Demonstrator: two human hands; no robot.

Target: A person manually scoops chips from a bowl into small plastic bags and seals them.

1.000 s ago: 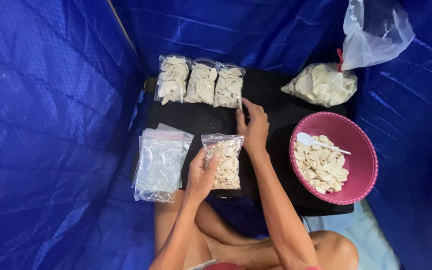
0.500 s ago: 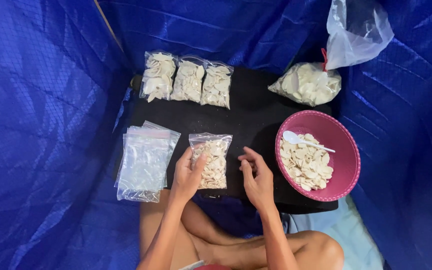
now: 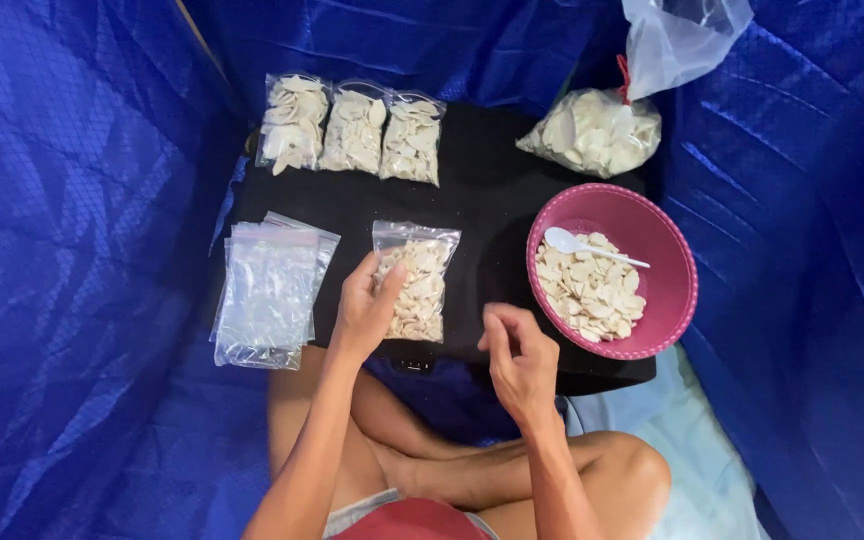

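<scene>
A stack of empty clear bags [image 3: 270, 295] lay on the far left, at the edge of the black mat [image 3: 482, 200]. Just beside it, to the right, was the left hand [image 3: 365, 312]. This hand lay on the left side of a small filled bag [image 3: 414, 281], with the thumb on top of the bag and the fingers at its left edge. The bag lay flat on the mat, full of pale chips (thin, flat, whitish pieces). It reached out past the hand, up and to the right.

Three more filled bags [image 3: 352, 128] lay side by side at the far edge of the mat, well apart from both hands.

The right hand [image 3: 519, 355] was next, near the front edge of the mat. It held nothing. Its fingers were curled in, with the tips close to the thumb. The small filled bag was near it, to its left, but not touching it.

Further right sat a pink bowl [image 3: 672, 270] with loose chips and a white spoon [image 3: 582, 245] in it. Behind the bowl lay a big clear bag of chips [image 3: 592, 132].
</scene>
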